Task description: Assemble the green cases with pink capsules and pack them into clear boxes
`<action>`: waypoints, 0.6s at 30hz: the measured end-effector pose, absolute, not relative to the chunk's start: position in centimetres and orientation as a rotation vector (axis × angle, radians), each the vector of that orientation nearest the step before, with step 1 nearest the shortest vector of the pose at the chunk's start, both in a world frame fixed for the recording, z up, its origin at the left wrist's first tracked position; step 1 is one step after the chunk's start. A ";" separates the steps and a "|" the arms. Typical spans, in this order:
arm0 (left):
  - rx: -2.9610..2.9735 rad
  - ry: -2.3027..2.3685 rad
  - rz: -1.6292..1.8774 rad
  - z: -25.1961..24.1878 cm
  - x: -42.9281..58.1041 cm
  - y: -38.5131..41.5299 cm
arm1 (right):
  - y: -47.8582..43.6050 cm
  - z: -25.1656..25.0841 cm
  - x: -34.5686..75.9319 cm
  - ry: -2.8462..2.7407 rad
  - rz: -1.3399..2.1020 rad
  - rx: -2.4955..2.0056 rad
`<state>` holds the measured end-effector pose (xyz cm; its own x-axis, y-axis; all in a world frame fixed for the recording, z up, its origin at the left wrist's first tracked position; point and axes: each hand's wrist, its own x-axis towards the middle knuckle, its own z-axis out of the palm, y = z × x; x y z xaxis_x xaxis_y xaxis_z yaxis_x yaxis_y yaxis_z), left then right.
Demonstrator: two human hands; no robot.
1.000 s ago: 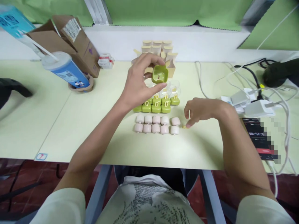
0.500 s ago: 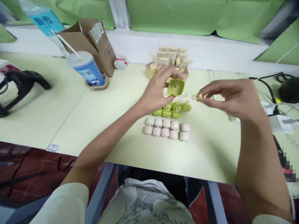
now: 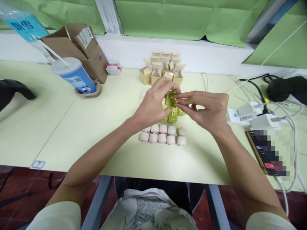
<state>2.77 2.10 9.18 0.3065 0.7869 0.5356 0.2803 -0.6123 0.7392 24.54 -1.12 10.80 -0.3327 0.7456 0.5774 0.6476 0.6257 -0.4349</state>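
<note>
My left hand [image 3: 152,102] grips a small hollow green plastic cap [image 3: 169,99] between thumb and fingers, its open side turned toward my right hand. My right hand [image 3: 207,108] pinches a small yellow loop [image 3: 175,100] at the mouth of that cap, partly inside it. Under both hands lie several glossy green caps [image 3: 172,117] with yellow loops on top, partly hidden by my fingers. Closer to me, two rows of rounded pale pink pieces [image 3: 162,138] rest on the table.
Small open cardboard boxes [image 3: 156,76] stand behind my hands. At left are a blue drink cup [image 3: 78,80], a brown carton [image 3: 96,60] and a tall bottle [image 3: 28,27]. On the right lie chargers with cables [image 3: 263,121] and a phone [image 3: 260,153].
My right hand has moved left, bringing the yellow loop into the mouth of the green cap. My left hand has tilted the cap toward it. The view has shifted slightly right.
</note>
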 end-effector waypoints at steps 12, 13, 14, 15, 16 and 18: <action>2.174 0.951 1.184 9.5 2.7 1.6 | -1.2 10.5 24.4 -2.232 0.075 -1.226; 2.235 0.938 1.173 9.5 2.6 1.6 | -1.2 10.4 24.4 -2.236 0.083 -1.254; 2.286 0.931 1.166 9.4 2.6 1.7 | -1.3 10.3 24.2 -2.240 0.087 -1.276; 2.322 0.933 1.162 9.3 2.5 1.7 | -1.3 10.2 24.1 -2.239 0.088 -1.285; 2.340 0.943 1.164 9.2 2.5 1.7 | -1.4 10.1 23.9 -2.228 0.085 -1.278; 2.347 0.965 1.186 9.2 2.5 1.8 | -1.4 9.8 23.5 -2.184 0.067 -1.235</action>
<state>2.50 1.76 9.18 0.4210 0.7023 0.5741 0.4196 -0.7119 0.5631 23.51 -1.42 9.76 -0.3693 0.7895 0.4902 0.7578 0.5612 -0.3330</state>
